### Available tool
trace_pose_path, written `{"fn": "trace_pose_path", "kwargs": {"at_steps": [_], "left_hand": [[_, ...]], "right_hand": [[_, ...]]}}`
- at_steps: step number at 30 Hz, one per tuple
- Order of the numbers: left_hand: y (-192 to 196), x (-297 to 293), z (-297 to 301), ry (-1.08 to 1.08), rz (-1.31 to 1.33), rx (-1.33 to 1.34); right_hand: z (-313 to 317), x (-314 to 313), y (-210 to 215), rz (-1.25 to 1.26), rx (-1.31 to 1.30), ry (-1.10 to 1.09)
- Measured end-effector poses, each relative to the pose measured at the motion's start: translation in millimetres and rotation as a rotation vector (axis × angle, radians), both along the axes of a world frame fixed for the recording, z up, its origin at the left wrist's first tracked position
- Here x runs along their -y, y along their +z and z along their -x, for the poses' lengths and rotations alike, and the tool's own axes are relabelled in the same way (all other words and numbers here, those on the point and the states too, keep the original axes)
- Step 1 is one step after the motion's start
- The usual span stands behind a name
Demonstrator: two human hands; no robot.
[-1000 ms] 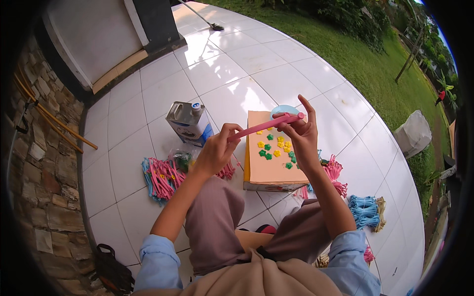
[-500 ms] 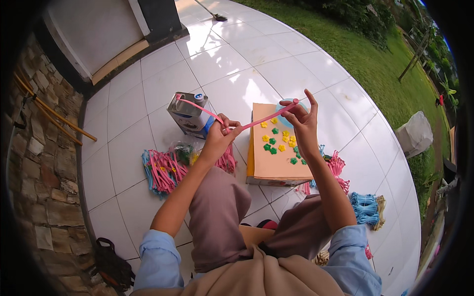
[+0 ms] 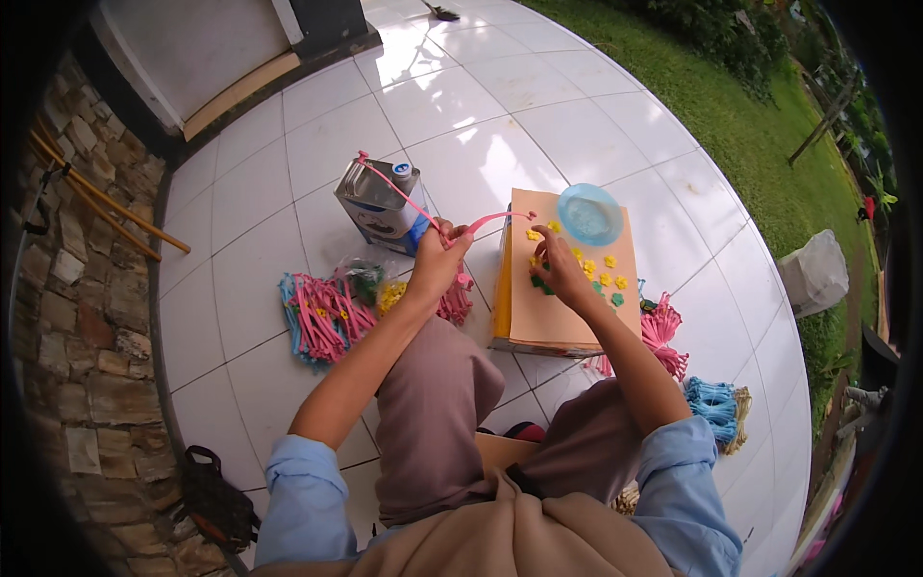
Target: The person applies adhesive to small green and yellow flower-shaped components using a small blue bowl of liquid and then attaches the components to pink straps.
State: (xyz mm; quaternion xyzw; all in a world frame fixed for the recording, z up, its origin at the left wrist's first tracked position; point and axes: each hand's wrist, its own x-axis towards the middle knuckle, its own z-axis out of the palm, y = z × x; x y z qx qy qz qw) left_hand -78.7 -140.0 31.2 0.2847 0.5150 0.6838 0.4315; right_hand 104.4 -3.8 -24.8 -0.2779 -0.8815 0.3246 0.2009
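Note:
My left hand (image 3: 440,262) is closed on a pink strap (image 3: 492,220) with knobbed ends. One end reaches up over the metal can, and the other curves out over the cardboard's far left corner. My right hand (image 3: 565,274) is low over the cardboard sheet (image 3: 558,325), fingers bent and apart, among small yellow flowers (image 3: 610,261) and green flowers (image 3: 617,299). It partly covers some of the flowers, and I see nothing held in it. A translucent blue dish (image 3: 589,214) lies on the far part of the cardboard.
The metal can (image 3: 377,206) stands left of the cardboard-topped box. Bundles of pink straps (image 3: 322,313) and a clear plastic bag (image 3: 365,277) lie near my left knee. Pink bundles (image 3: 663,337) and blue bundles (image 3: 711,409) are at the right. A black bag (image 3: 213,505) rests by the stone wall.
My right hand has let go of the pink strap's end and moved down to the flowers on the cardboard. The blue dish behind it now shows fully. My left hand still holds the strap.

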Motion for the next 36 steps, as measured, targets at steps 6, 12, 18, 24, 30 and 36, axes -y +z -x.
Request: {"fn": "trace_pose_path", "kwargs": {"at_steps": [6, 12, 18, 24, 30, 36], "left_hand": [[3.6, -2.4, -4.4, 0.054, -0.030, 0.061], [13.5, -7.9, -16.8, 0.114, -0.134, -0.030], [30.5, 0.1, -28.1, 0.174, -0.212, -0.183], [37.8, -4.0, -41.0, 0.169, -0.289, -0.232], [31.5, -6.2, -41.0, 0.167, -0.276, -0.237], [39.0, -3.4, -45.0, 0.143, -0.294, -0.163]], "right_hand": [[3.7, -1.7, 9.4, 0.005, 0.048, -0.037], [3.5, -2.9, 69.2, 0.017, -0.251, -0.312], [-9.9, 24.6, 161.8, 0.216, -0.631, -0.447], [2.2, 46.1, 160.7, 0.601, -0.582, -0.203], [12.0, 47.9, 148.1, 0.573, -0.607, -0.224], [12.9, 47.3, 147.4, 0.605, -0.567, -0.187]]}}
